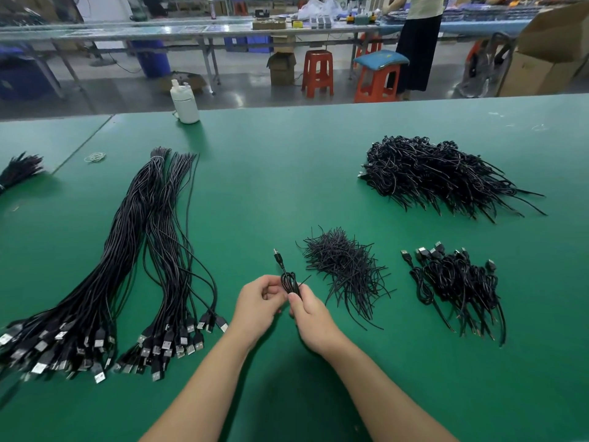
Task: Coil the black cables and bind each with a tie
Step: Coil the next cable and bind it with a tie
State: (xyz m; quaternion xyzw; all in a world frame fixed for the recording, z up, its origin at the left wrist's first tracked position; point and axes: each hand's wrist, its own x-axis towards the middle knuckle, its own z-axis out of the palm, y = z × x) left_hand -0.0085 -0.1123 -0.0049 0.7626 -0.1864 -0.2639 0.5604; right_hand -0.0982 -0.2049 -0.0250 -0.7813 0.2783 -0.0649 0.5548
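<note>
Both hands are held together above the near centre of the green-covered bench (287,173). The left hand (259,303) is curled, its fingertips closed on the lower part of a small coiled black cable (288,282). The right hand (310,317) is likewise curled, its thumb and forefinger pinching the same coil from the right side. The coil is held upright between the two hands, clear of the bench surface, and its plug end (277,255) projects upward and away from the person. A thin black tie end (304,279) is seen sticking out to the right of the coil; whether it is already wrapped round the coil cannot be told.

Just right of the hands lies a loose heap of short thin black ties (345,266). Further right, a small pile of coiled black cables with plugs (455,282) is laid on the bench. Behind it, well apart, lies a larger heap of coiled black cables (436,173). To the left, two long bundles of uncoiled black cables (149,250) are stretched out, their silver plug ends nearest the person. A white plastic bottle (184,102) stands at the far edge of the bench.
</note>
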